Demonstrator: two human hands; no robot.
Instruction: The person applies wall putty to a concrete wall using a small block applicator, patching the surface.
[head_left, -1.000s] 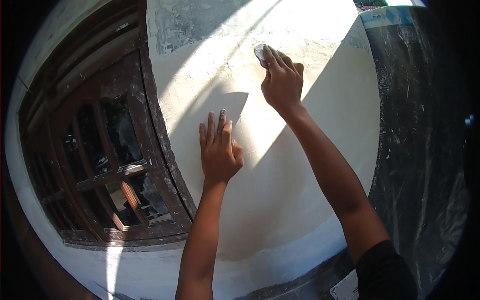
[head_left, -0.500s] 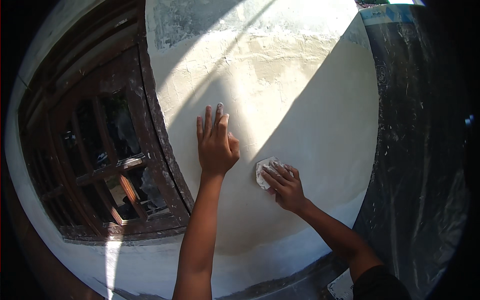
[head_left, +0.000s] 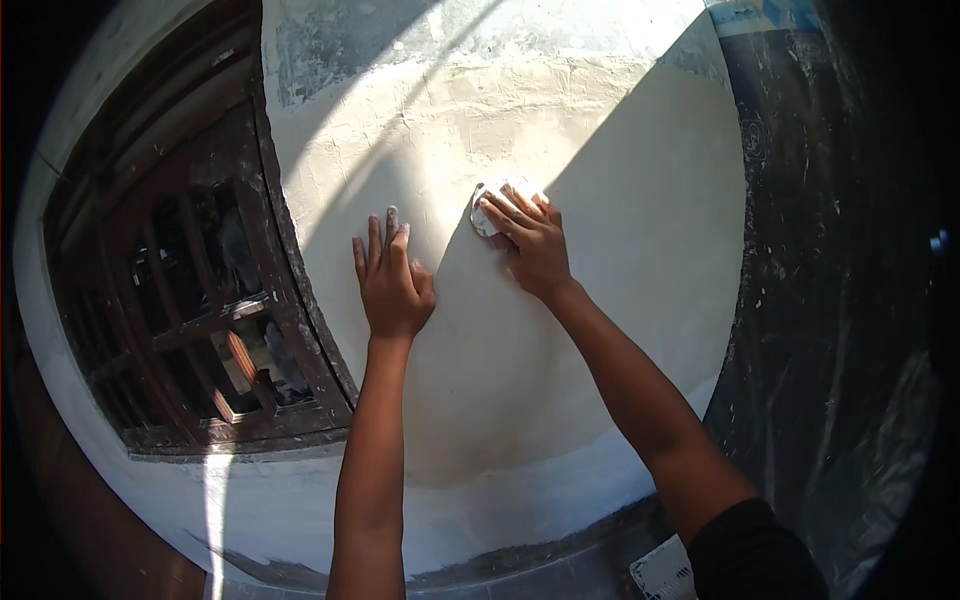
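A flat, rounded, white-smeared pad (head_left: 482, 213) lies against the cream-plastered wall (head_left: 640, 230), held by the right hand (head_left: 535, 248), fingers splayed across it. Left of it, the bare left hand (head_left: 394, 285) rests fingers-spread on the wall. Farther left stands a dark-brown wooden window (head_left: 207, 324).

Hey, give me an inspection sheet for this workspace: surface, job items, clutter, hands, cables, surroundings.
Surface: wall, smooth cream across the middle, ridged higher up, grey-patched above; sunlight and shadow cross it.
Job items: white pad, against the wall, partly covered by fingers.
Clutter: pale object at the lower edge, partly hidden by the sleeve; kind unclear.
Hands: left hand at the wall, holding nothing, white smears on fingertips; right hand on the pad.
Cables: nothing seen.
Surroundings: brown window left, dark sheet right.
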